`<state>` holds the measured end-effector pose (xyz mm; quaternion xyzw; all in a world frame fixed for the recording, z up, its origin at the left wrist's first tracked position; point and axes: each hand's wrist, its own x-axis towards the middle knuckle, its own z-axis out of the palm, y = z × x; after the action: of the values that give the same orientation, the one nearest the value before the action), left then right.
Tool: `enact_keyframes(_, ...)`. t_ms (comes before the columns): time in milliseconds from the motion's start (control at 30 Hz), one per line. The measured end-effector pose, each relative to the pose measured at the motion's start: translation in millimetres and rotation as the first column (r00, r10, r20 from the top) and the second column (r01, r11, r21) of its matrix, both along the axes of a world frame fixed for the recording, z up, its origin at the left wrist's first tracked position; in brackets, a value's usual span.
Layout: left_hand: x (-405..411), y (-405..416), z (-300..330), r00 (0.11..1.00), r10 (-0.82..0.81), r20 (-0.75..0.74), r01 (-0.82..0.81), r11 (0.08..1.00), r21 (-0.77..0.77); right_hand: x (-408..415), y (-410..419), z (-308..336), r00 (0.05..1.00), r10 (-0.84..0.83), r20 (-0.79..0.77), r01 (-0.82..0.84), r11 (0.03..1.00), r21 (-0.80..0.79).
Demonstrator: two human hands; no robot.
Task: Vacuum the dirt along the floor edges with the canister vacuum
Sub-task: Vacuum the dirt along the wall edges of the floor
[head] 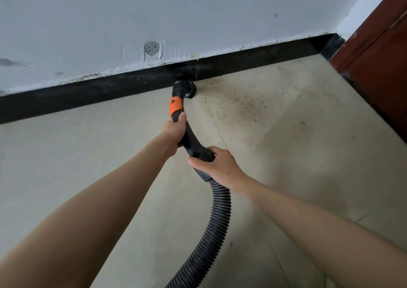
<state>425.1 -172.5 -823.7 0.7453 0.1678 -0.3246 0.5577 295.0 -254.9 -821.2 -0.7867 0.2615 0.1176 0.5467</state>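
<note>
The ribbed black hose (217,219) is curling up from the bottom edge. The right hand (217,163) is gripping the black handle (193,142) near the hose. The left hand (174,131) is gripping it just below the orange collar (175,107). The round brush head (185,88) is touching the black baseboard (110,89), beside specks of dirt (242,102) on the beige floor (88,155). A brown door (378,56) is standing at the corner.

ribbed black plastic hose (217,217), glossy black skirting (110,93), matt beige floor tiles (88,155) (speckled with dirt), rough white wall (198,12)
</note>
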Motion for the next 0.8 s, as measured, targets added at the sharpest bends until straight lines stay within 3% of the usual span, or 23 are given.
enact_keyframes(333,-15,-49,11,0.999,0.027,0.022,-0.03,0.987,0.159,11,-74,-2,0.973,0.231,-0.004,-0.23,0.97,0.083)
enact_keyframes(567,-23,-86,8,0.993,0.117,0.028,-0.12,0.96,0.252,14,-112,-16,0.898,0.441,0.001,-0.439,0.893,0.098)
enact_keyframes(667,-25,-100,4,0.994,0.099,0.044,-0.108,0.934,0.342,10,-121,-26,0.905,0.424,0.012,-0.423,0.899,0.116)
enact_keyframes(800,-25,-123,4,0.996,0.062,0.071,-0.086,0.912,0.4,1,-132,-37,0.965,0.263,0.006,-0.259,0.945,0.201)
